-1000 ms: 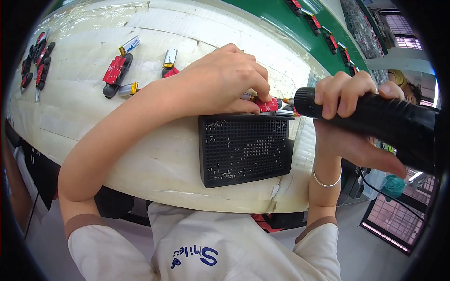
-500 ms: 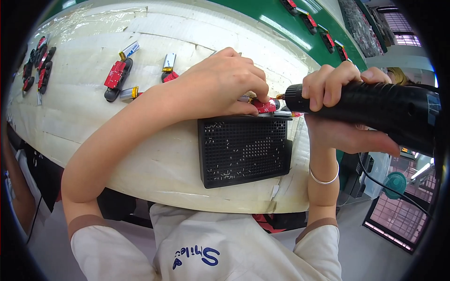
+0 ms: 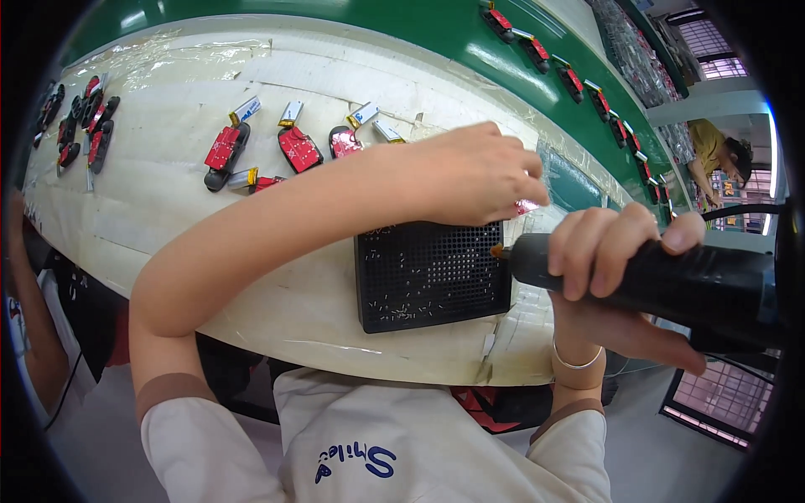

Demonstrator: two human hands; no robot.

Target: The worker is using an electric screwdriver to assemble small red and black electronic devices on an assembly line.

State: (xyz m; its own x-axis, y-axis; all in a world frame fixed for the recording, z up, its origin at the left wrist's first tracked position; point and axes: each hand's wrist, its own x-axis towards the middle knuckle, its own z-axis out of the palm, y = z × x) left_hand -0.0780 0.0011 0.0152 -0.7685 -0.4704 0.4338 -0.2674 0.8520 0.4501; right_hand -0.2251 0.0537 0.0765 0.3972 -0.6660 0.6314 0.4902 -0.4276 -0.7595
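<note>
My right hand [image 3: 616,256] is wrapped round a black electric screwdriver [image 3: 713,281]. The screwdriver's tip [image 3: 501,251] is at the right side of a black perforated screw tray [image 3: 365,293]. Small silver screws [image 3: 453,268] stand in the holes and lie loose on the tray. My left hand [image 3: 474,180] is beyond the tray's far edge, fingers curled down over a red circuit board [image 3: 526,206], of which only a small piece shows. Left of that hand lie more red boards with black housings [image 3: 299,149] and silver batteries [image 3: 290,113].
Several more red board assemblies [image 3: 90,126] cluster at the far left. A row of them [image 3: 573,84] lies along the green surface [image 3: 402,21] at the back right. Another person [image 3: 713,159] is at the far right, and someone's arm [image 3: 38,335] shows at the left edge.
My left hand has moved to the right, away from the board at the tray's far edge. The screwdriver has come down and nearer, its tip now at the tray. The view has shifted slightly.
</note>
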